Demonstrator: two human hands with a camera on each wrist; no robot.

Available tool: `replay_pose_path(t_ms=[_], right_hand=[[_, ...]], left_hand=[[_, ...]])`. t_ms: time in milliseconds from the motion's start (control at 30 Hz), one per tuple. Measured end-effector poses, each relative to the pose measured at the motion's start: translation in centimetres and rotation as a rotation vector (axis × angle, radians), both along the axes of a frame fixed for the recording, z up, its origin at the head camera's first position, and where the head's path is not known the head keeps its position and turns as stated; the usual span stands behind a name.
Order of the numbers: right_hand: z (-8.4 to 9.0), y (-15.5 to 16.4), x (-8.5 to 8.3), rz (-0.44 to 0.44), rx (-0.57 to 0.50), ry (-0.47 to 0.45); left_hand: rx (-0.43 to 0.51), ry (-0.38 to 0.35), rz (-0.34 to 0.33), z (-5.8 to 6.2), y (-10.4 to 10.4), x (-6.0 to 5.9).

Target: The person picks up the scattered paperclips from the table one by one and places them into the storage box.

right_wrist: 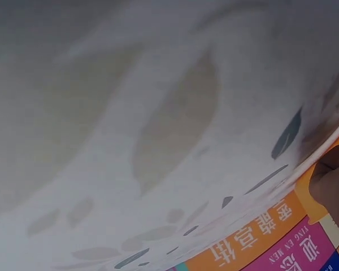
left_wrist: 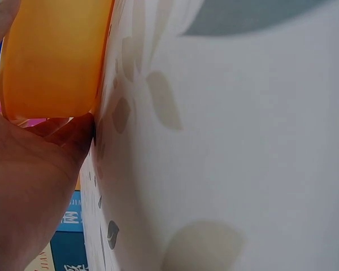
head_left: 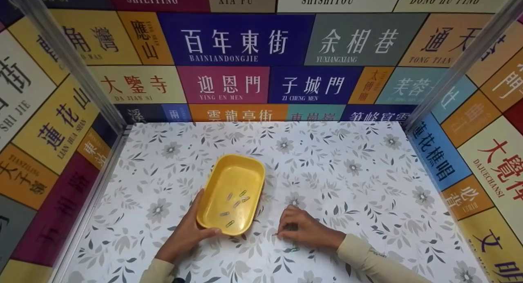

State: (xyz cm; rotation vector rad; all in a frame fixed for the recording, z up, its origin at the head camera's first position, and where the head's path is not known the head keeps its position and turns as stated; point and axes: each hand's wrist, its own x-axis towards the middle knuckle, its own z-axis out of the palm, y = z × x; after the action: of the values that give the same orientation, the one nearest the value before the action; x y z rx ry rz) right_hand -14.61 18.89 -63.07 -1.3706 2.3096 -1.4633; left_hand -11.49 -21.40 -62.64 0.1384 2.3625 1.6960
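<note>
Shallow yellow tray [head_left: 245, 168] holding paperclips [head_left: 236, 204].

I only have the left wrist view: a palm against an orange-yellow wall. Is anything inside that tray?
Observer: Yes, several paper clips lie in the yellow tray, toward its near end.
Operator: Where is the right hand?
Observer: The right hand rests on the table just right of the tray, fingers curled down to the surface.
Operator: Any clips outside the tray?
Observer: One greenish clip lies on the table at that hand's near side.
</note>
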Motion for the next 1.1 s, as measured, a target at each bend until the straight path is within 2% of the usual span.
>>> replay_pose_path(t_ms=[233,433,667,767,967,1100], right_hand=[[0.8,-0.6,-0.1,-0.001,-0.045,0.022],[1.9,-1.3,-0.6,0.014,-0.083,0.076],[1.7,-1.0,-1.4,-0.001,-0.049,-0.025],[1.8,-1.0,-1.6,-0.004,-0.053,-0.043],[2.9,-1.1,-2.0,-0.021,-0.026,-0.073],[3.2,-1.3,-2.3,-0.031,-0.008,-0.059]], left_hand=[[-0.005,0.002,-0.001,0.0,0.0,0.0],[-0.014,-0.002,0.004,0.2,0.0,0.0],[-0.019,-0.009,0.004,0.2,0.1,0.0],[-0.024,-0.006,0.004,0.2,0.1,0.0],[0.035,-0.011,0.001,0.2,0.1,0.1],[0.037,-0.005,0.005,0.1,0.2,0.1]])
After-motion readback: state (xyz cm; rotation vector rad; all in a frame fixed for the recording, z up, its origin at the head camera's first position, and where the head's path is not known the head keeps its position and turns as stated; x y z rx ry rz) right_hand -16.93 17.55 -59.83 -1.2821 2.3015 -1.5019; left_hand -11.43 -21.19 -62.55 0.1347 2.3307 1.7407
